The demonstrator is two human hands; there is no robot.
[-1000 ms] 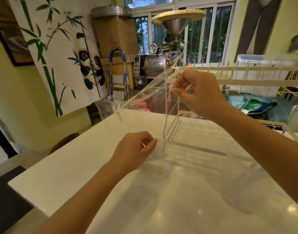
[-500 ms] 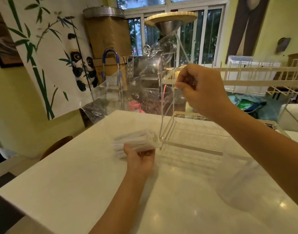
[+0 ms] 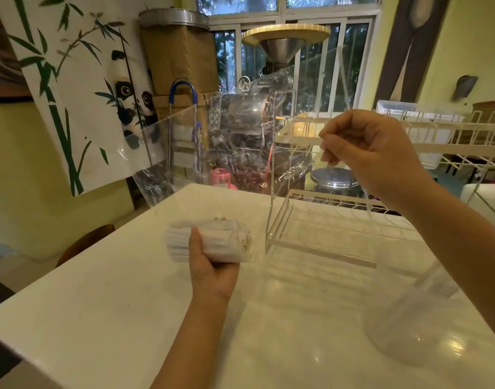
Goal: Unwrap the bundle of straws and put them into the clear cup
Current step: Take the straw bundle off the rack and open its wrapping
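Observation:
My left hand (image 3: 212, 265) grips a bundle of white paper-wrapped straws (image 3: 210, 244) lying sideways just above the white table (image 3: 106, 310). My right hand (image 3: 372, 155) is raised at the right and pinches the edge of a large clear plastic wrap (image 3: 226, 147), which hangs stretched out to the left above the table's far edge. The clear cup (image 3: 409, 321) stands on the table at the right, below my right forearm, and looks empty.
A clear acrylic rack (image 3: 319, 228) stands in the middle of the table behind the straws. A white wire dish rack (image 3: 437, 147) runs along the right. Beyond the table are a metal machine (image 3: 249, 113), a pink item (image 3: 221, 176) and a panda curtain (image 3: 81, 88).
The straw bundle came free of the clear wrap and now sits in my left hand. My right hand lifted the empty wrap up and a little rightward.

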